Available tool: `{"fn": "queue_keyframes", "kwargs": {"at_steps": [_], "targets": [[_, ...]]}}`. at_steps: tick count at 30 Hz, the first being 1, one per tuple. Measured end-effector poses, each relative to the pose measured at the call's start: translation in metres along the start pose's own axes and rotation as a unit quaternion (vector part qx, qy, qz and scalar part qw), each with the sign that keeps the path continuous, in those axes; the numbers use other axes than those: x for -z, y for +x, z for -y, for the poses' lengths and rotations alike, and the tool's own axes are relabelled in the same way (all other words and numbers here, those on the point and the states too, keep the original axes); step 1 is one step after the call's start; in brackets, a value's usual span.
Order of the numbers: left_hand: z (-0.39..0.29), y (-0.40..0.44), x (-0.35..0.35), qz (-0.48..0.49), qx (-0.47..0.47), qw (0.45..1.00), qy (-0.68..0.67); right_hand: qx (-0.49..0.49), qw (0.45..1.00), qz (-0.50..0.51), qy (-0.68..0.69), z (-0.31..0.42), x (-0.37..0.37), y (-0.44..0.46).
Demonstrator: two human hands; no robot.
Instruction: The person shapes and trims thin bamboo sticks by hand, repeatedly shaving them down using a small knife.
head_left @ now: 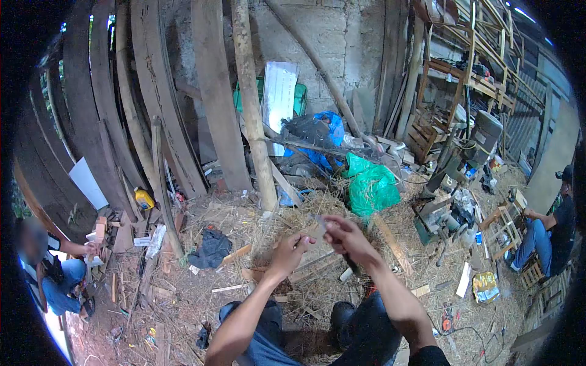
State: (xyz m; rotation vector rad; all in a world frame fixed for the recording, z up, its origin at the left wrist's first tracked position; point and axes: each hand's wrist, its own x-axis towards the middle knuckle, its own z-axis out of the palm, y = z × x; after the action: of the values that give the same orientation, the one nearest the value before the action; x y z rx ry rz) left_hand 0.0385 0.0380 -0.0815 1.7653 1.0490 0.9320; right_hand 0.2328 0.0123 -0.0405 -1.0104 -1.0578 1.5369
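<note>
Both my hands meet in front of me, above my knees. My left hand [290, 252] is closed, its thumb and fingers pinching a small, flat, pale brown piece [315, 230] that looks like wood. Close on its right, my right hand [348, 238] is curled around a tool with a dark handle [352, 264], which sticks out below the palm. The tool's kind is too small to make out, and its other end is blurred near the pale piece.
Straw, shavings and scrap wood cover the ground. A green plastic bag [371, 188] lies ahead, with a wooden post [251, 110] to its left. A machine [467, 146] stands at right. One person [61, 268] sits at far left, another [546, 226] at far right.
</note>
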Motion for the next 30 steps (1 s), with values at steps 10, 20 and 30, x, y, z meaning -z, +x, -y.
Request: {"fn": "queue_keyframes", "kwargs": {"at_steps": [10,20,30], "targets": [[-0.009,-0.006,-0.008,0.01,-0.019,0.999,0.042,-0.001,0.998,0.009,-0.062,-0.014,0.014,0.02],[-0.009,-0.009,-0.003,0.0,-0.012,0.99,0.141,0.025,0.995,-0.07,-0.07,-0.011,0.032,0.016],[-0.024,-0.015,-0.012,-0.072,-0.096,0.986,0.116,-0.028,0.999,0.009,-0.034,-0.012,0.005,0.009]]}}
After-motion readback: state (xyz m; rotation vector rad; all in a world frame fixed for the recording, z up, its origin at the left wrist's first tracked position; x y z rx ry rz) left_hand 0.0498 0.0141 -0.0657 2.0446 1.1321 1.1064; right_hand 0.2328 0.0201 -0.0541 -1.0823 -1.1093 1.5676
